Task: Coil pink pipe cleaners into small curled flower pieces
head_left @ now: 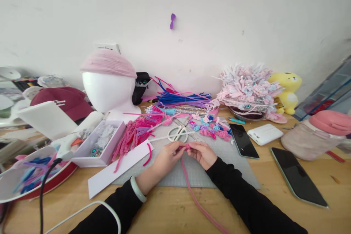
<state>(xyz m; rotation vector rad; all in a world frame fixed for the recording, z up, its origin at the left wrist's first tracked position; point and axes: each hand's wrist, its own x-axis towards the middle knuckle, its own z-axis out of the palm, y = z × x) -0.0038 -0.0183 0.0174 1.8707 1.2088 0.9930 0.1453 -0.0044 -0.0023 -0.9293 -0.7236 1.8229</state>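
One small fuzzy pink piece [187,146] sits between the left hand [166,156] and the right hand [203,153], above the grey mat [175,180] on the wooden tabletop [164,208]. Each grip is narrow, thumb and fingers pinching the piece. A long pink strand [192,191] runs from just below it, over mat and tabletop, to the lower edge of view. Just beyond the hands lie white-handled scissors [181,129]; small fuzzy flowers [211,128] cluster to their right. Leftward, a short magenta stem [149,156] rests partly on a white card strip [117,172].
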